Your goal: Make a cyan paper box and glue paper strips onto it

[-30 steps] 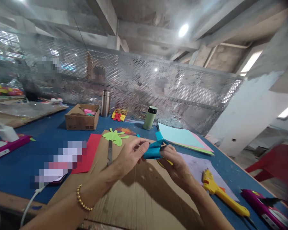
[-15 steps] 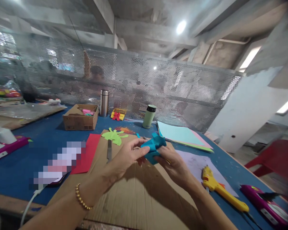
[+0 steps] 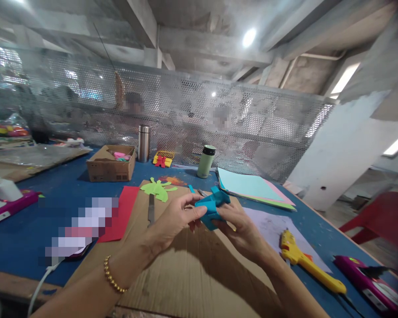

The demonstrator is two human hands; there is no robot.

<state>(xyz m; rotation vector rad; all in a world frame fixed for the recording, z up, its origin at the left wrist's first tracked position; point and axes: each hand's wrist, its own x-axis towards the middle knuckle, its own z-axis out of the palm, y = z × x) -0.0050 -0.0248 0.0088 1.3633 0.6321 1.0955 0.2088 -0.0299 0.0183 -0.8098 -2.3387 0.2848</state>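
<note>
A folded piece of blue paper (image 3: 209,208) is held above the cardboard sheet (image 3: 185,274). My left hand (image 3: 182,212) pinches its left side, thumb on the near face, with the other fingers partly hidden behind. On the right side, my right hand (image 3: 239,221) is closed on the same paper, fingers along its lower right edge. Green paper cutouts (image 3: 159,189) lie at the far left of the cardboard, beside a flat metal blade (image 3: 151,210). Just behind the hands, a slim metal tool (image 3: 202,193) shows partly; its kind is hidden.
A yellow glue gun (image 3: 310,265) rests at right, partly over a pale sheet (image 3: 272,225), near a purple power strip (image 3: 368,282). Red paper (image 3: 119,216) and a phone with a cable lie left. Behind stand a cardboard box (image 3: 111,170), a steel flask (image 3: 143,143) and a green bottle (image 3: 206,161).
My right hand's fingers have shifted slightly on the blue paper, which has turned a little. Both hands keep their hold in nearly the same place.
</note>
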